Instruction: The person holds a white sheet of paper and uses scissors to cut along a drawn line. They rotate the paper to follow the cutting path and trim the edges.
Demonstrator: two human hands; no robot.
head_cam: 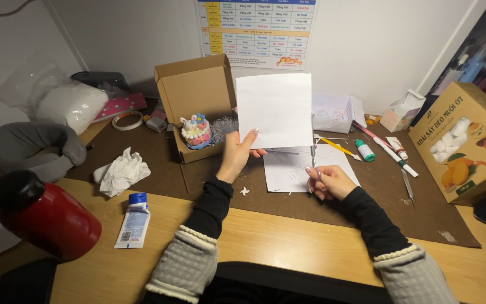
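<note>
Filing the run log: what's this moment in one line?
left hand: holds paper sheet upright | right hand: grips scissors | surface: brown mat

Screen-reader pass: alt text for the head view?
Left hand holds a white paper upright over a brown mat; right hand holds a thin tool by it. An open box with a small bunny figure stands behind.

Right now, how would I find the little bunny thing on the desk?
Look at the open cardboard box standing at the back of the brown desk mat. The little bunny thing sits inside its lower tray, just left of the left hand. It is the only pastel, multicoloured figure with white ears.
</note>
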